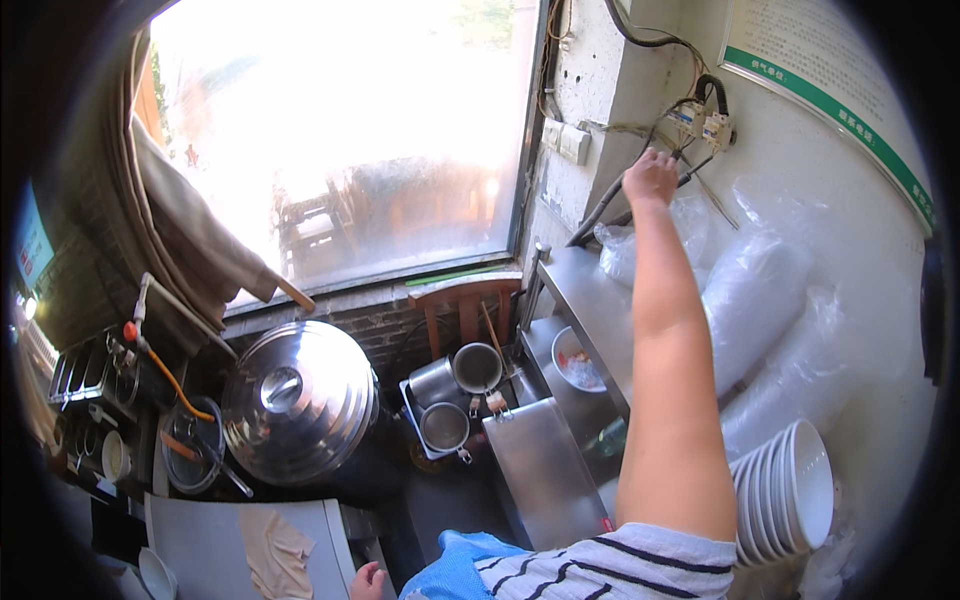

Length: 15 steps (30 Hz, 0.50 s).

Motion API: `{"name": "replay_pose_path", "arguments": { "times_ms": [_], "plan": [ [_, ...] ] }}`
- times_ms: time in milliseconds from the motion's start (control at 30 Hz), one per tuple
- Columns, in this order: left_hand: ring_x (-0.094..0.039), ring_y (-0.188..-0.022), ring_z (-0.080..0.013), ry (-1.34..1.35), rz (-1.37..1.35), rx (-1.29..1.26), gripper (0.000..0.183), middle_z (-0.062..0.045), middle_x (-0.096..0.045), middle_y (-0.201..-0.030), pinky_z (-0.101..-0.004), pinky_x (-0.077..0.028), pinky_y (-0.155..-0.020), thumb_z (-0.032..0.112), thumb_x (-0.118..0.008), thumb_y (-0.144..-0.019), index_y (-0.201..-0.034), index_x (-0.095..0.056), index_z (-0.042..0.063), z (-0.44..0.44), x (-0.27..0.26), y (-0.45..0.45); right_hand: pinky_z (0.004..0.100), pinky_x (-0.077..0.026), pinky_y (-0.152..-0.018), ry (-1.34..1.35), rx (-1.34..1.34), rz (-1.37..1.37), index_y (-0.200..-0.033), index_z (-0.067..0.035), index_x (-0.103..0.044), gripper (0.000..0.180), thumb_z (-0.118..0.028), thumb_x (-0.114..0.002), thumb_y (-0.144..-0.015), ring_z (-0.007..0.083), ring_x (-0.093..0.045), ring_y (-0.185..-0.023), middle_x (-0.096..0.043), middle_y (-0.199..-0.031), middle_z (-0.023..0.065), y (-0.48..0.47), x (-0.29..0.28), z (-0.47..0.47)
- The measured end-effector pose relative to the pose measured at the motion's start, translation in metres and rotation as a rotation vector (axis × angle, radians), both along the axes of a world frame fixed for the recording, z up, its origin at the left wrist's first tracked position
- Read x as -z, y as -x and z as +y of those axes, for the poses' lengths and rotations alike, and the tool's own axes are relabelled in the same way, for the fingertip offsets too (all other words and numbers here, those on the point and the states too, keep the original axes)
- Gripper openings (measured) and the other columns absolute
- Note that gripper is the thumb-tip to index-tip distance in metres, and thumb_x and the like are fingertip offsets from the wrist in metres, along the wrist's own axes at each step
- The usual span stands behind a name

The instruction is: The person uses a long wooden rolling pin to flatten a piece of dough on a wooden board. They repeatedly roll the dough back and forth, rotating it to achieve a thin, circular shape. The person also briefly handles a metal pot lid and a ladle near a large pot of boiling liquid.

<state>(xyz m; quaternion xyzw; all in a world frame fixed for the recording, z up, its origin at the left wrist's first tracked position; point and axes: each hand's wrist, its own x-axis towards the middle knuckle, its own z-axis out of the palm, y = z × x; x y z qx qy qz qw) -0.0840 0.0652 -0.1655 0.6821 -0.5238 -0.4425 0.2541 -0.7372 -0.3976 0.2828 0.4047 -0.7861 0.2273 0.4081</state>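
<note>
My right arm stretches up and forward to the wall. My right hand (651, 178) is just below two small circuit breakers (700, 124), among dark cables (606, 201). Its fingers are curled and seen from behind, so whether they grip a cable or only touch it is hidden. Low in the picture, my left hand (367, 581) shows only in part, beside a white worktop (202, 532) with a beige cloth (277, 555) on it. I cannot make out anything in that hand.
A large lidded steel pot (300, 405) stands left of several smaller metal pots (444, 426). Plastic-wrapped bundles (757, 292) lean against the wall above stacked white bowls (780, 491). A steel shelf (574, 277) holds bags under my arm. A wooden chair (466, 300) stands below the window.
</note>
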Motion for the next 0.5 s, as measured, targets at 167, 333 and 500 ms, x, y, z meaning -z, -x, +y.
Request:
{"name": "replay_pose_path", "arguments": {
  "times_ms": [167,333,500],
  "plan": [
    [-0.059,-0.112,-0.0344,0.018,-0.085,0.111,0.038,-0.019,-0.063,-0.119,-0.0395,-0.046,-0.097,0.029,-0.057,-0.093,-0.121,-0.060,0.003,-0.064,0.001,0.026,0.0410,-0.034,-0.108,0.059,0.169,0.236,-0.123,0.010,-0.052,0.044,-0.021,-0.047,-0.092,0.0349,-0.045,-0.122,-0.051,-0.128,0.0224,0.100,-0.045,-0.036],
    [-0.059,-0.110,-0.0382,-0.054,-0.167,0.153,0.036,-0.021,-0.064,-0.116,-0.0418,-0.047,-0.095,0.030,-0.058,-0.092,-0.118,-0.062,0.005,-0.096,-0.017,0.058,0.0402,-0.034,-0.108,-0.100,0.136,0.263,-0.123,0.008,-0.052,0.060,-0.040,-0.061,-0.088,0.0341,-0.044,-0.124,-0.053,-0.127,0.0195,0.116,-0.073,-0.045],
    [-0.066,-0.100,-0.0281,-0.395,-0.272,0.112,0.039,-0.015,-0.069,-0.110,-0.0370,-0.051,-0.090,0.028,-0.058,-0.091,-0.121,-0.062,0.004,-0.124,-0.055,0.086,0.0420,-0.042,-0.100,-0.129,0.206,0.316,-0.111,0.004,-0.061,0.057,-0.048,-0.059,-0.088,0.0357,-0.055,-0.114,-0.060,-0.118,0.0199,0.109,-0.091,-0.051]
  ]
}}
